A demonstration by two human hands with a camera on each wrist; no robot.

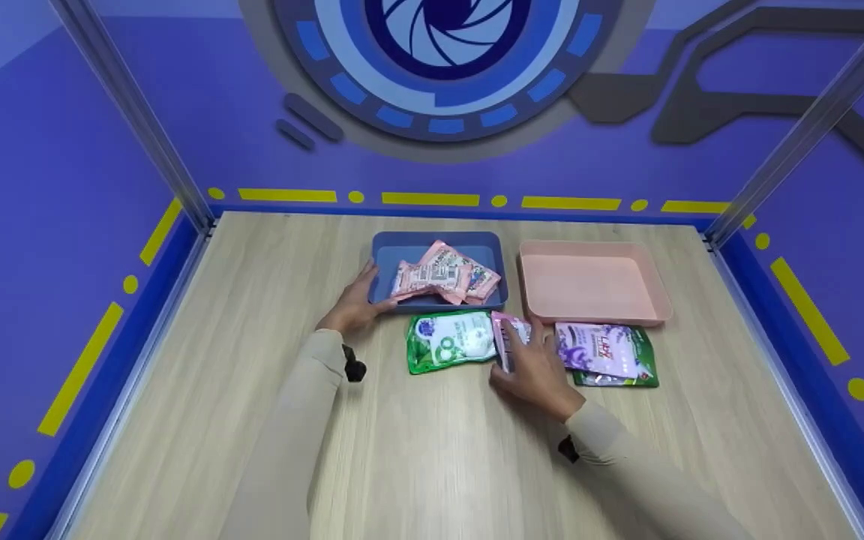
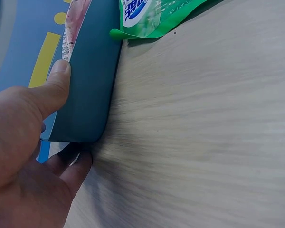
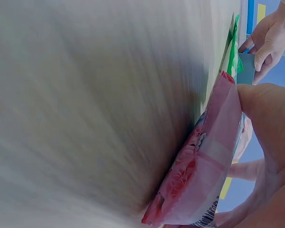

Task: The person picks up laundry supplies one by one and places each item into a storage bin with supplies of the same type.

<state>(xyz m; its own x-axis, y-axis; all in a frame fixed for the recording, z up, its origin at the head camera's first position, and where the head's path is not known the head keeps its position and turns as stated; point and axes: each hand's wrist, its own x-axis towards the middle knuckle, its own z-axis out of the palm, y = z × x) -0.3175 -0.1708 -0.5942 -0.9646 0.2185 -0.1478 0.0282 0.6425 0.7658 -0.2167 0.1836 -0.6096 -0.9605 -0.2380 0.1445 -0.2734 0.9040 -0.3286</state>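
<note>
At the corner of a blue tray [image 1: 394, 251], my left hand [image 1: 353, 306] has its thumb on the front wall and its fingers round the left side. Inside that tray lie pink-and-white packets [image 1: 432, 279], partly overlapping. In front of it, a green-and-white pouch [image 1: 451, 341] lies flat on the table. My right hand [image 1: 537, 371] grips a pink pouch [image 3: 194, 166] between thumb and fingers, tilted on edge close to the tabletop. Most of this pouch is hidden by the hand in the head view. Just right of it, a purple pouch [image 1: 598, 351] overlaps a dark green pouch [image 1: 648, 360].
A pink tray [image 1: 589, 285] with nothing in it stands right of the blue one. Both sit on a wood-grain table [image 1: 432, 450]. Blue printed panels [image 1: 199, 112] with metal corner posts [image 1: 132, 112] enclose the back and sides.
</note>
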